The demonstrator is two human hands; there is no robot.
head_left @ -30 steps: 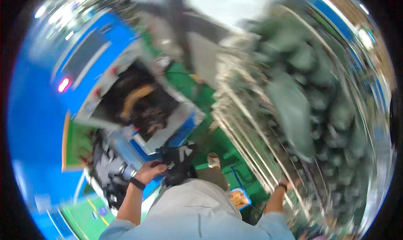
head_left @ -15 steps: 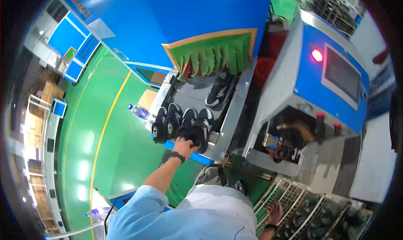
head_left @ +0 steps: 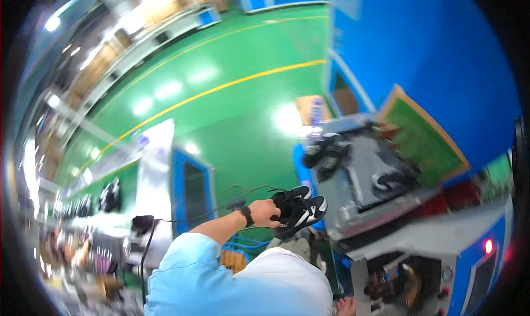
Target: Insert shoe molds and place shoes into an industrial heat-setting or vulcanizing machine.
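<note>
My left hand (head_left: pixel 264 212) grips a pair of black sneakers (head_left: pixel 301 211) with white toes and side marks by their heel ends. They hang in front of my body, clear of the conveyor. Low in the picture, my right hand (head_left: pixel 346 306) shows only in part beside my white front, blurred, so its grip is unclear. More black-and-white sneakers (head_left: pixel 327 153) stand on the near end of the grey conveyor (head_left: pixel 361 169). Further in, a single sneaker (head_left: pixel 395 182) lies by the curtained opening.
A big blue machine (head_left: pixel 425 51) with a green strip curtain (head_left: pixel 422 139) rises at upper right. Lower right stands a machine with a red lamp (head_left: pixel 488 246). To the left, a bench (head_left: pixel 156 167) carries several shoes (head_left: pixel 110 195). A cable (head_left: pixel 201 215) runs behind my wrist.
My left hand has lifted two sneakers off the conveyor's near end and brought them toward my body. The view has swung left, so conveyor and machines now sit further right.
</note>
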